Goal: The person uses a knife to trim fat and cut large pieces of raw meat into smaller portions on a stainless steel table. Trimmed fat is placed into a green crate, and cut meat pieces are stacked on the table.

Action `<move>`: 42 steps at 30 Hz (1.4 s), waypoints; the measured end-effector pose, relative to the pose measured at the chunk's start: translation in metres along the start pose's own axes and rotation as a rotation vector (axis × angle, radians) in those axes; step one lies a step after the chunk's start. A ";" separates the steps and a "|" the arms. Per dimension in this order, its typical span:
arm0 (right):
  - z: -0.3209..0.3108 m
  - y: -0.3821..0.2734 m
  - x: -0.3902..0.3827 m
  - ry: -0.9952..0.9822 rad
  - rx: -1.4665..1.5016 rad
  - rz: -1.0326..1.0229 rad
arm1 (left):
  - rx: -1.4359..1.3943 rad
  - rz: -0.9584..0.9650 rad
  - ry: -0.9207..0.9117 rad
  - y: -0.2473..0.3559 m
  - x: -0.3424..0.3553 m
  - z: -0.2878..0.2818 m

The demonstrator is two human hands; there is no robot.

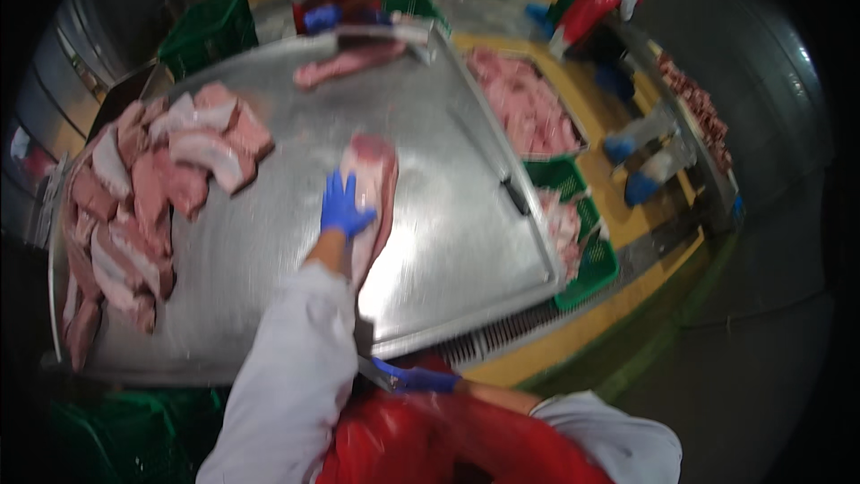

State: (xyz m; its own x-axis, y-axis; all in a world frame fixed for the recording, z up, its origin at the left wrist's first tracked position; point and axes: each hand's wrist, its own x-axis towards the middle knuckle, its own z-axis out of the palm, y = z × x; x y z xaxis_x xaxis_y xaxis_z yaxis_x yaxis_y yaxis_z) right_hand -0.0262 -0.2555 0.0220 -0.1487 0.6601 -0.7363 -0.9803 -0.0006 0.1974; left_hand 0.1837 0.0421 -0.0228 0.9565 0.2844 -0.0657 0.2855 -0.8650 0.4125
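A long slab of pale pink pork (383, 181) lies on the steel table, running away from me. My left hand (344, 206), in a blue glove, rests flat on its left side with the fingers spread. Close to my red apron, at the table's front edge, is my right hand (421, 380), also blue-gloved. Its fingers look closed, and a narrow grey strip like a blade (376, 373) shows beside them. What it grips is mostly hidden.
Many pork pieces (125, 175) are heaped on the left of the steel table (269, 260). Another strip of meat (349, 63) lies at the far side. A black-handled knife (514, 198) rests near the right rim. A green crate (591, 260) and meat tray (524, 103) stand beyond; co-workers stand around.
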 end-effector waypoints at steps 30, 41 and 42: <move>-0.090 -0.272 -0.160 0.284 -1.322 -0.878 | -0.060 -0.812 -0.204 -0.019 -0.414 -0.105; 0.131 -0.410 0.030 0.329 -2.170 -1.259 | 0.318 -0.425 0.126 0.051 -0.109 -0.014; 0.139 -0.417 0.040 0.360 -2.223 -1.271 | 0.298 -0.478 0.061 0.051 -0.097 -0.017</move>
State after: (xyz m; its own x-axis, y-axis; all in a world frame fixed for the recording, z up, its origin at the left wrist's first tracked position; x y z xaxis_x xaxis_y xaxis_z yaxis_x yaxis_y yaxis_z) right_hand 0.3948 -0.1247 0.0001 0.4865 0.8735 -0.0178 0.7164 -0.4105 -0.5641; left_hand 0.1043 -0.0222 0.0199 0.7141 0.6886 -0.1263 0.6990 -0.7111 0.0753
